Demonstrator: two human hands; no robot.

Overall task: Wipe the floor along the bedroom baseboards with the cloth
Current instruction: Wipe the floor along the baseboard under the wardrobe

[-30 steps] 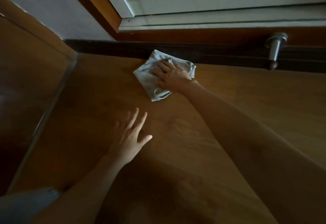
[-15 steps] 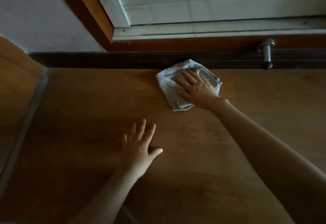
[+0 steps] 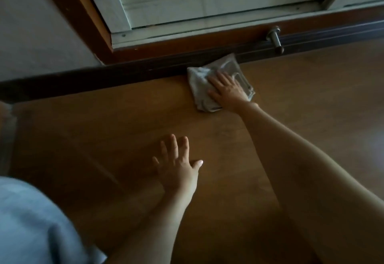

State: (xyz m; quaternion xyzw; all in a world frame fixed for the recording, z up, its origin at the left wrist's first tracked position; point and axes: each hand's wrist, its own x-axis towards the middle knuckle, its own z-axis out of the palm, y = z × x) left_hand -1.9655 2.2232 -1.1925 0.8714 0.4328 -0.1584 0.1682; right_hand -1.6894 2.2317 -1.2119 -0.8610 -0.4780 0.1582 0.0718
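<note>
We've got our right hand point(image 3: 227, 92) flat on the cloth point(image 3: 202, 89), fingers spread and pretty much straight, pressing it down onto the floor point(image 3: 104, 130) rather than gripping it. The cloth is a folded grey thing sitting right up against the dark baseboard point(image 3: 124, 72), its far corner touching or maybe riding up the baseboard a bit, hard to say in this light. It's just left of the metal doorstop point(image 3: 274, 39) that sticks out from the baseboard below the window frame point(image 3: 99, 24). Our left hand point(image 3: 178, 168) is well apart from the cloth, nearer to us, palm down on the bare wood floor with fingers open and nothing in it. Some blue clothing point(image 3: 31, 222) shows at bottom left.
</note>
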